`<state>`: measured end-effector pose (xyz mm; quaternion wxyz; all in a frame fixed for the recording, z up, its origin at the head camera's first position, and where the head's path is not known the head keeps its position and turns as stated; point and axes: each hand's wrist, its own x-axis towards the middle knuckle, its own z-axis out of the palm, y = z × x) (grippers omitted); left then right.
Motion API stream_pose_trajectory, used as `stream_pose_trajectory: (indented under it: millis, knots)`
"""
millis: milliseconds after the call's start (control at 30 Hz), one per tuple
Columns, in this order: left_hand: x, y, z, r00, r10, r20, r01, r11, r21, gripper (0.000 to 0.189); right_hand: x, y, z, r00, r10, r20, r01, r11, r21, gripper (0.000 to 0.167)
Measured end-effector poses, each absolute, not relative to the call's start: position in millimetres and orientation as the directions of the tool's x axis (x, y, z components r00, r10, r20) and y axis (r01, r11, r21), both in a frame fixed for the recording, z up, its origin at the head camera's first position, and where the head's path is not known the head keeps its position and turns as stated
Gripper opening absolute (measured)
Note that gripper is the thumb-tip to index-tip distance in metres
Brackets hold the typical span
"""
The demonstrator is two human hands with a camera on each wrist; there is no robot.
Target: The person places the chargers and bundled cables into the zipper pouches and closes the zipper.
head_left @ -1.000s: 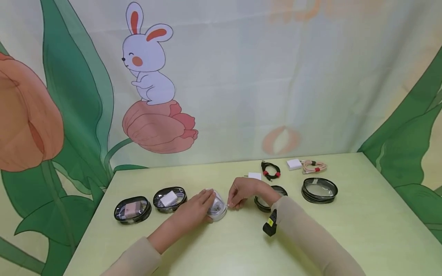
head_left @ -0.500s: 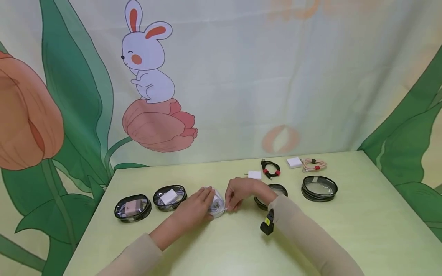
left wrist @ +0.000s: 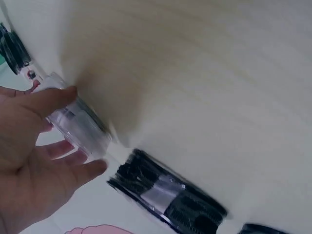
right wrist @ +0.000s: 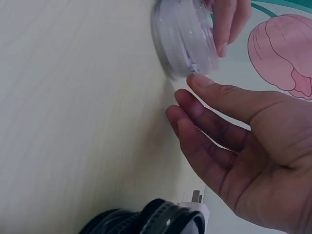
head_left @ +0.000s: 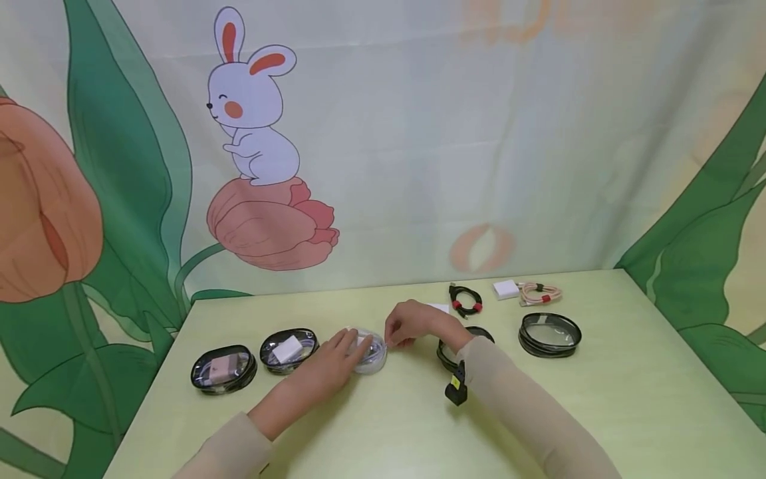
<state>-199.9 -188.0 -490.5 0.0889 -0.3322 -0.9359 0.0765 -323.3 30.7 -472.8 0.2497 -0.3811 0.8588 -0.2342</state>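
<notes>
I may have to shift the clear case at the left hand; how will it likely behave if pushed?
Wide and low, the clear case would probably slide rather than tip. Its shiny sides look like plastic, so it may feel slippery. A pale coil shows through the top, so something inside might shift.

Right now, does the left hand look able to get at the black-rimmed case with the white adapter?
Likely yes: the left hand holds the clear case, a grip to loosen first, but the black-rimmed case sits near that hand with nothing between.
</notes>
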Motion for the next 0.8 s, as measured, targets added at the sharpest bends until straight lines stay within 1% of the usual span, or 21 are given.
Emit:
stream_pose_trajectory:
  millis: [100,200,267,333,400,500,567,633,667,800]
  knots:
    - [-198,-187,-488,-0.786,0.615,0.067,0.586,0.774,-0.239,0.057,-322,34,-473,-0.575,-0.781,-0.243,-0.551,0.589,-0.591,0.008]
    - [-196,-183,-484,-0.793,0.604,0.082,0.564,0.778,-0.278,0.056,-320,35,-473,-0.538,-0.801,-0.263,-0.546,0.569,-0.615,0.007]
    - [-196,-182,-485,-0.783,0.613,0.107,0.562,0.771,-0.301,0.059,-317,34,-472,-0.510,-0.814,-0.277,-0.523,0.550,-0.651,0.007]
    - [-196,-181,-486,-0.783,0.611,0.118,0.557,0.773,-0.304,0.058,-314,32,-472,-0.490,-0.824,-0.285,-0.509,0.536,-0.674,0.006]
    - [-197,-179,-487,-0.795,0.598,0.103,0.548,0.780,-0.303,0.060,-311,32,-473,-0.503,-0.816,-0.284,-0.511,0.546,-0.664,0.007]
    - [-199,-179,-486,-0.830,0.554,0.069,0.514,0.806,-0.292,0.061,-309,31,-471,-0.559,-0.774,-0.297,-0.490,0.597,-0.635,0.010]
    - [-201,-180,-487,-0.839,0.540,0.061,0.504,0.815,-0.287,0.063,-308,33,-471,-0.586,-0.750,-0.308,-0.466,0.622,-0.629,0.011]
    - [-202,-181,-489,-0.837,0.543,0.071,0.505,0.815,-0.286,0.063,-308,34,-470,-0.589,-0.742,-0.320,-0.437,0.626,-0.646,0.013]
    - [-203,-181,-490,-0.831,0.551,0.082,0.510,0.812,-0.284,0.063,-309,34,-471,-0.582,-0.748,-0.318,-0.442,0.620,-0.648,0.014]
    - [-205,-182,-493,-0.798,0.588,0.132,0.529,0.789,-0.313,0.063,-308,35,-471,-0.561,-0.776,-0.287,-0.532,0.604,-0.594,0.017]
